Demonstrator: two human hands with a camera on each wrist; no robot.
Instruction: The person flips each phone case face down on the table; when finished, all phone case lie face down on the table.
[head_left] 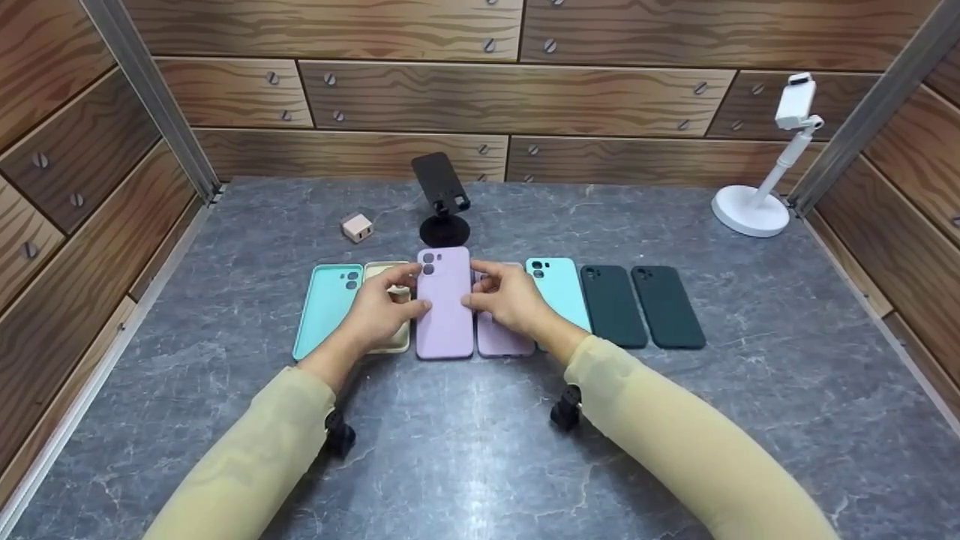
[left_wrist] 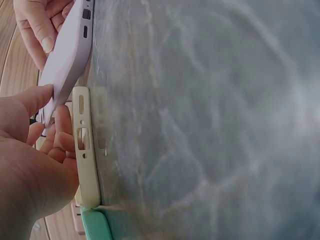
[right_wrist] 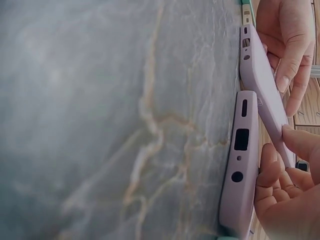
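Observation:
Both hands hold one lilac phone case [head_left: 445, 304] in the middle of a row of cases. My left hand [head_left: 409, 291] pinches its left edge and my right hand [head_left: 480, 285] pinches its right edge. In the wrist views this lilac case [left_wrist: 67, 55] [right_wrist: 265, 85] is tilted, its far part lifted off the table. Under my left hand [left_wrist: 50, 110] lies a beige case [head_left: 388, 337] [left_wrist: 86, 150]. A second lilac case [head_left: 499, 337] [right_wrist: 240, 165] lies flat beneath my right hand [right_wrist: 280, 147].
A teal case [head_left: 326, 309], a mint case [head_left: 559, 292] and two dark green cases [head_left: 613, 305] [head_left: 667, 306] lie in the row on the grey marble table [head_left: 480, 450]. Behind stand a black phone stand [head_left: 442, 199], a small pink charger [head_left: 357, 226] and a white stand [head_left: 757, 202]. Wooden walls enclose three sides.

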